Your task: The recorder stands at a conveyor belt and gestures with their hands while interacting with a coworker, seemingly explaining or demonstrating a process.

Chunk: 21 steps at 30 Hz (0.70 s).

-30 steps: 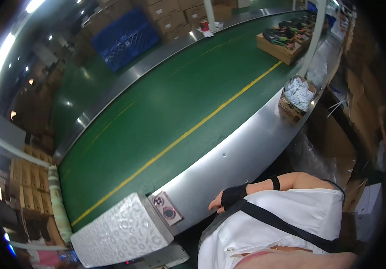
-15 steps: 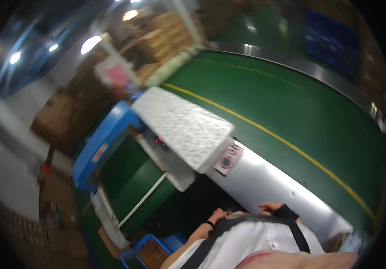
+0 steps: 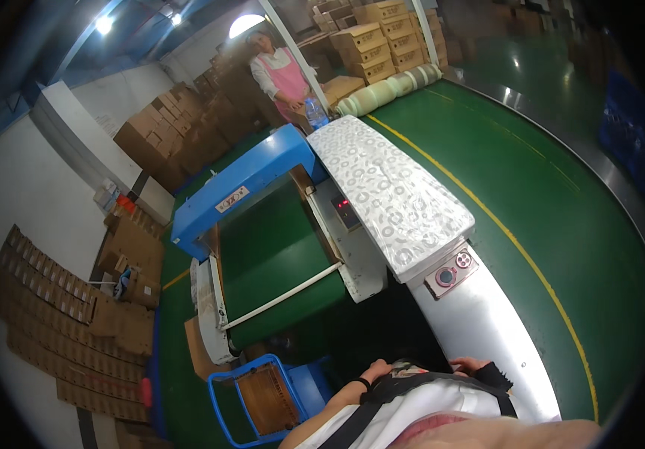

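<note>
Close to my waist is my left hand [image 3: 376, 370], with a dark band round its wrist. Its fingers are mostly hidden, so I cannot tell if it holds anything. Beside it shows a small patterned patch [image 3: 410, 367] that I cannot make out clearly. My right hand [image 3: 472, 364], with a black cuff at the wrist, is by the near edge of the metal bench [image 3: 498, 337]. Its fingers are loosely bent and apart, with nothing seen in them. Dark straps cross my white top [image 3: 434, 404].
A blue arch-shaped machine [image 3: 244, 191] spans a green conveyor belt [image 3: 277, 239]. A silver-patterned padded cover [image 3: 393, 198] lies beside it, above a control panel [image 3: 451, 275]. A blue chair [image 3: 285, 382] stands near my left. Another person [image 3: 285, 75] in a pink apron stands beyond, among stacked cartons [image 3: 371, 45].
The view has swung left and steadied, so machine and bench sit further right. The person in pink is now clearly visible. Both hands stay near my waist.
</note>
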### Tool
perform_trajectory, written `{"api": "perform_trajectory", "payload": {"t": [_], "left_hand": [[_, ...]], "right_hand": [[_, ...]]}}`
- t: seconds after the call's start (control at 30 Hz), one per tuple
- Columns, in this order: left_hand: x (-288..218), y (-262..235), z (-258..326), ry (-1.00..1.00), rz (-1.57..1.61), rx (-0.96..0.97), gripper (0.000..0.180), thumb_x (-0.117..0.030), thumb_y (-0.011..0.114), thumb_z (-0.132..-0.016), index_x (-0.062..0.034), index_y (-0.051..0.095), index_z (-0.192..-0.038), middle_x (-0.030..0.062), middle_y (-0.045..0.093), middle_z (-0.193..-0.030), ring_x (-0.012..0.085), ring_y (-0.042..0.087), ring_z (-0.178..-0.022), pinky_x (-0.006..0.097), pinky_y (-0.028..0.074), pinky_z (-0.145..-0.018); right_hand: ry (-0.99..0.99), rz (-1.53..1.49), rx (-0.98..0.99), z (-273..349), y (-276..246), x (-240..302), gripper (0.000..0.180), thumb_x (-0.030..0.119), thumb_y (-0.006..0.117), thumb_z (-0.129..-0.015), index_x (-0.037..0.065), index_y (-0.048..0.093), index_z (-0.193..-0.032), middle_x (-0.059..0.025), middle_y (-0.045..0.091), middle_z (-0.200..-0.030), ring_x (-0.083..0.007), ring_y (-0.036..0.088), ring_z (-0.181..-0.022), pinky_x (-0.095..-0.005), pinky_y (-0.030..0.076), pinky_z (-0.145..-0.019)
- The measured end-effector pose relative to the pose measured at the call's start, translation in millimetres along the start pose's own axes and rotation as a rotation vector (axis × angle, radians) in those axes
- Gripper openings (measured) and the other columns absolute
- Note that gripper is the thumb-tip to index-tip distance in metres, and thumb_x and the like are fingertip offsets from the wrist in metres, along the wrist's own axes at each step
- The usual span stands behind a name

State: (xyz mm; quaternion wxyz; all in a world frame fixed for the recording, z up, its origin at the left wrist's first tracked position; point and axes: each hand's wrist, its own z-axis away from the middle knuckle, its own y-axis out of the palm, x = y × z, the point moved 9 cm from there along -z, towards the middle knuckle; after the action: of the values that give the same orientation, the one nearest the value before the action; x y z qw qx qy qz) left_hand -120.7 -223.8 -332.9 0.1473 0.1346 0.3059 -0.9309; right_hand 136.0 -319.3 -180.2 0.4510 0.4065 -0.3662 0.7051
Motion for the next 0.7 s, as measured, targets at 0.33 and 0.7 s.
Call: {"api": "perform_trajectory", "payload": {"t": [0.33,0.7], "left_hand": [[-6.0,-58.3,-30.9,0.091,-0.063,0.092,0.039,-0.034,0.048,-0.067,0.0012,0.058,-0.082,0.02,0.055,-0.087,0.0293,0.054,-0.083,0.034,0.042,-0.071],[51.3,-89.0,-123.3,0.196,-0.155,0.078,0.035,-0.03,0.048,-0.065,0.001,0.059,-0.075,0.018,0.057,-0.075,0.0291,0.056,-0.071,0.034,0.044,-0.063]], "right_hand": [[0.323,0.025,0.131,-54.8,10.6,39.1,0.029,0.021,0.049,-0.079,0.009,0.044,-0.105,-0.0056,0.058,-0.077,-0.013,0.056,-0.07,-0.0231,0.043,-0.063],[0.297,-0.209,0.226,-135.5,31.8,54.4,0.03,0.012,0.051,-0.076,0.009,0.044,-0.105,-0.0062,0.058,-0.076,-0.0133,0.056,-0.067,-0.0235,0.043,-0.063]]}}
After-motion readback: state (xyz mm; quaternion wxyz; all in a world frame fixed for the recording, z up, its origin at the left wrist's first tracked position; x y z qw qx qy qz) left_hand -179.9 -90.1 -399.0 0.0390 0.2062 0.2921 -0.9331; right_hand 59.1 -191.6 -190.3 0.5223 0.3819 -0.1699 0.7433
